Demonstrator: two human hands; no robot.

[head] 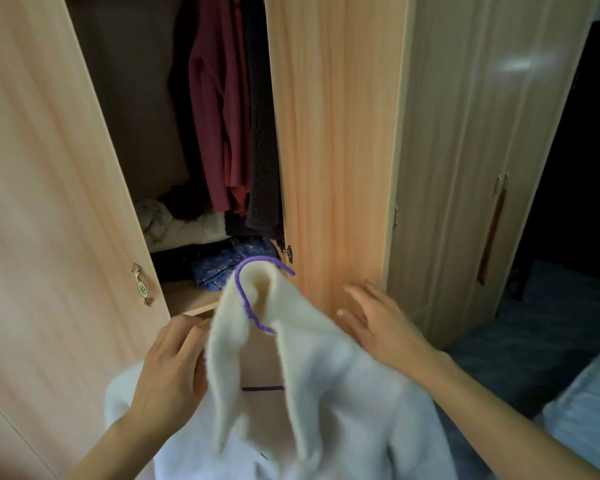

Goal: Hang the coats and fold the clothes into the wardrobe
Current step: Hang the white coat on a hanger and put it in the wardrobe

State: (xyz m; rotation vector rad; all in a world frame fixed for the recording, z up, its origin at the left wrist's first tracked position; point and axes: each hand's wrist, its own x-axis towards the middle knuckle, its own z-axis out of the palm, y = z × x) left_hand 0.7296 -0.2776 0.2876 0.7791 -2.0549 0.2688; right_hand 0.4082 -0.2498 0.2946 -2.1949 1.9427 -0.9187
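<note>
So here's my view through the head cam: the white fuzzy coat (326, 393) is up in the air right in front of the open wardrobe (129, 98), low in the middle of the picture, not on the rail yet. It's on a purple hanger (243, 296); the hook pokes up out of the collar, and the hanger's bottom bar shows between the two lapels. My left hand (167, 372) has its fingers (187, 332) curled onto the left lapel edge, grasping the coat. My right hand (381, 327) is released, with the fingers straight and spread over the coat's right shoulder, right by the swung-out right door (333, 133). Can't tell if it actually touches the wood. Inside, a maroon garment (219, 116) and a dark knit one (264, 150) hang side by side against the right edge of the compartment. Below them there's a pale pile of clothes (174, 223) toward the back of the wardrobe shelf (187, 296), and a blue patterned cloth (229, 261) sits near the shelf's front edge, just behind the hanger hook. The left door (49, 202) is also open, with its little metal handle (142, 285) showing. Some light blue bedding (586, 410) is in the bottom right corner.
</note>
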